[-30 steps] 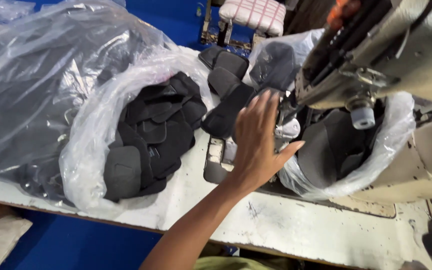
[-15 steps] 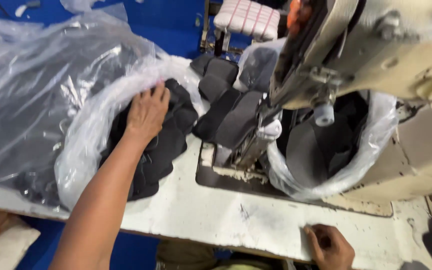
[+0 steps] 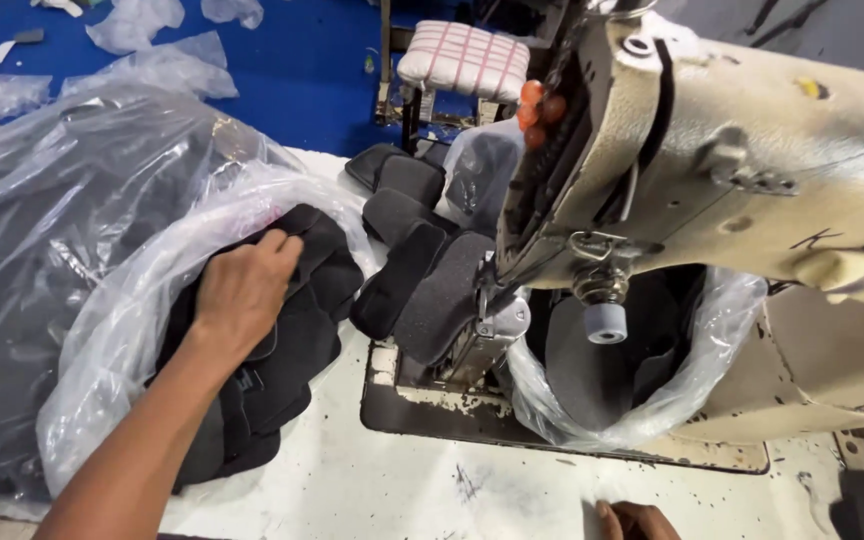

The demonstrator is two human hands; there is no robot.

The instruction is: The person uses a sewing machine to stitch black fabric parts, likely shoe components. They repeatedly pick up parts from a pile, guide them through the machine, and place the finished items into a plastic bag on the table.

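White worktable (image 3: 352, 480) carries a sewing machine (image 3: 712, 170). Left of it, the left hand (image 3: 242, 295) grips black fabric pieces (image 3: 292, 350) in a plastic bag (image 3: 112, 340). Below it, the right hand (image 3: 637, 522) is barely visible, grip unclear.

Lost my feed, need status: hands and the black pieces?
Left hand gripping black padded pieces in the clear plastic bag. Right hand resting on table edge, mostly out of view. Nothing blocking.

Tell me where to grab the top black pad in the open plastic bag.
Take the top black pad by its free right edge, coming from above: it lies flat on the stack, the left hand covers its left part, and the plastic bag walls the far and left sides.
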